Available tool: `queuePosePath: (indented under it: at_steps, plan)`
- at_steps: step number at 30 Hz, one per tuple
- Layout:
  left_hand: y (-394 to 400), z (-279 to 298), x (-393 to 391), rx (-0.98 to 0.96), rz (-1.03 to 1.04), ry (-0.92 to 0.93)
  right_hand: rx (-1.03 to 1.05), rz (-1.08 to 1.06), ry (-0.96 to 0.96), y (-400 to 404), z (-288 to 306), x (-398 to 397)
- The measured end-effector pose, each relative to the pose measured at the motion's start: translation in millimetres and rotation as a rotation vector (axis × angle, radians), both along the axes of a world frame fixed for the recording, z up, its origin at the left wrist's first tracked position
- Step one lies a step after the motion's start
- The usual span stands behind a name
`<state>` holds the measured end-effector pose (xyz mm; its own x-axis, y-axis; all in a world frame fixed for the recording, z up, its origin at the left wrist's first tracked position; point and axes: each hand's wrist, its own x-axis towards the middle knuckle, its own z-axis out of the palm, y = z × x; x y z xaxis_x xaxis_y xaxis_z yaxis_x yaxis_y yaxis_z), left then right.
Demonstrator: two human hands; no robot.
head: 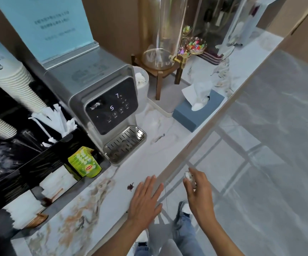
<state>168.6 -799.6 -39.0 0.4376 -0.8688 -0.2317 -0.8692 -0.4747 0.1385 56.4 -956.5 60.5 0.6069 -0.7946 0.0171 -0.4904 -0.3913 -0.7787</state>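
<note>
The right hand [199,191] is curled around a small white wad [188,176], with the thumb and fingers pinching it. The hand and wad are in the air just past the edge of the counter [86,209], over the grey floor [260,182]. The left hand [145,198] is close beside it, flat, with straight fingers spread a little, lying at the counter's edge. I cannot tell if it is pushing down. Just beside its fingertips there is a small dark spot [130,186] on the counter. Under the hands you can see a shoe [184,207] and blue jeans. Farther back on the counter stands a grey water machine [103,93] with a shiny drip tray [124,145] in front. A green tea box [84,161] leans to the left of the tray. Behind the tea box are white straws [57,119] and stacks of paper cups [14,84]. To the right of the machine sits a blue tissue box [197,111] with a tissue sticking up. Behind that is a big glass jar [164,34] on a wooden stand, and a bowl of bright sweets [195,46].
</note>
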Motion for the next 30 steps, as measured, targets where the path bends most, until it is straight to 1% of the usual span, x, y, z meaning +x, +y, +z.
queuePosePath:
  at_steps: [5, 9, 14, 20, 25, 27, 30]
  plan:
    - [-55, -3, 8, 0.007, 0.106, -0.035, 0.007, 0.108, -0.003, -62, -3, 12]
    - [-96, -1, 21, 0.012, 0.232, -0.04, 0.02, 0.217, 0.015, -109, 0, 22]
    - [-128, 3, 35, 0.027, 0.339, -0.057, 0.035, 0.306, 0.046, -154, 2, 40]
    - [-146, 4, 56, -0.009, 0.461, -0.046, 0.078, 0.337, 0.047, -172, 3, 68]
    - [-148, -1, 68, -0.031, 0.495, -0.023, 0.094, 0.317, 0.062, -169, 3, 95]
    - [-149, 0, 71, -0.037, 0.499, -0.02, 0.111, 0.328, 0.059, -168, 5, 106]
    - [-147, 2, 71, -0.033, 0.506, -0.015, 0.079, 0.364, 0.05, -168, 7, 121]
